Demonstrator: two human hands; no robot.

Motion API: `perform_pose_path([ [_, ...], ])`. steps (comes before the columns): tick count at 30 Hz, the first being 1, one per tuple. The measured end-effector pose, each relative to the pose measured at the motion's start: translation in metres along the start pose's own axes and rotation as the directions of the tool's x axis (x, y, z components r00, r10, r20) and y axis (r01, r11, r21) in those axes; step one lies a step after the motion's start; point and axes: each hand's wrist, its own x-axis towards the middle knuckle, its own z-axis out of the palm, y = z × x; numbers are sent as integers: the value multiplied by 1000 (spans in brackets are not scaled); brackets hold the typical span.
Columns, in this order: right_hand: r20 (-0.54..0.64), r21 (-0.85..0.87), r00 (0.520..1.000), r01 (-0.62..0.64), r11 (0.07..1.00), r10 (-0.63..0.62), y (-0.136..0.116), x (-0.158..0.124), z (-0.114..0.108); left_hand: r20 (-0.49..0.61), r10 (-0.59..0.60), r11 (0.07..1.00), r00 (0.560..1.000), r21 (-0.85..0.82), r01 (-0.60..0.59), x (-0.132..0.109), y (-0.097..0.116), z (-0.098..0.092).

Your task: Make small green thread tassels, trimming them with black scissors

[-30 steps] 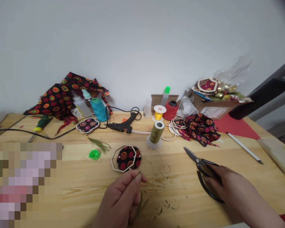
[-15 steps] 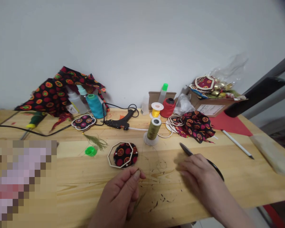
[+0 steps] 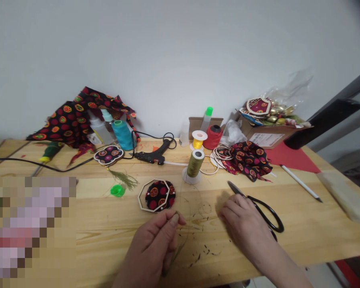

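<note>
My left hand [image 3: 156, 242] is closed in a pinch near the front of the table, thumb against the index finger. Olive-green thread [image 3: 177, 253] is gripped in it, with strands hanging below the fingers. My right hand [image 3: 243, 220] hovers low over the wood with fingers loosely bent; its fingertips are partly hidden and nothing shows in them. Black-handled scissors [image 3: 268, 212] lie just beside it, partly covered by the hand. Beyond my left hand rests an octagonal wooden frame [image 3: 141, 202] over a pinned round of patterned fabric [image 3: 157, 194]. An olive thread spool [image 3: 195, 164] stands behind.
A glue gun [image 3: 153, 156], a teal thread cone [image 3: 124, 135] and a red cone [image 3: 213, 137] line the back. A flower-shaped piece [image 3: 108, 155] with a tassel and a green cap [image 3: 117, 191] lie left. Right are crumpled fabric [image 3: 247, 160], a pencil [image 3: 301, 183] and a box [image 3: 265, 136].
My right hand has let go of the scissors and shifted slightly left, so more of their handles shows. My left hand keeps its pinch. The view has turned slightly.
</note>
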Motion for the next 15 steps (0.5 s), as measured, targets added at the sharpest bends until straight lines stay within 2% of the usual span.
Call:
perform_pose_path([
  [2,-32,43,999,5,999,-4,1,-1,3,-3,-5,1000,1000,-6,5,0,0,0],
  [5,-60,203,998,7,979,5,2,-1,2,0,-8,1000,1000,-1,8,1,-2,-2],
  [10,4,464,997,-71,883,78,-6,2,-16,32,-16,1000,999,-2,16,4,-6,-5],
  [15,32,560,996,-86,824,82,-20,7,-32,51,-8,1000,999,3,7,7,-6,-5],
])
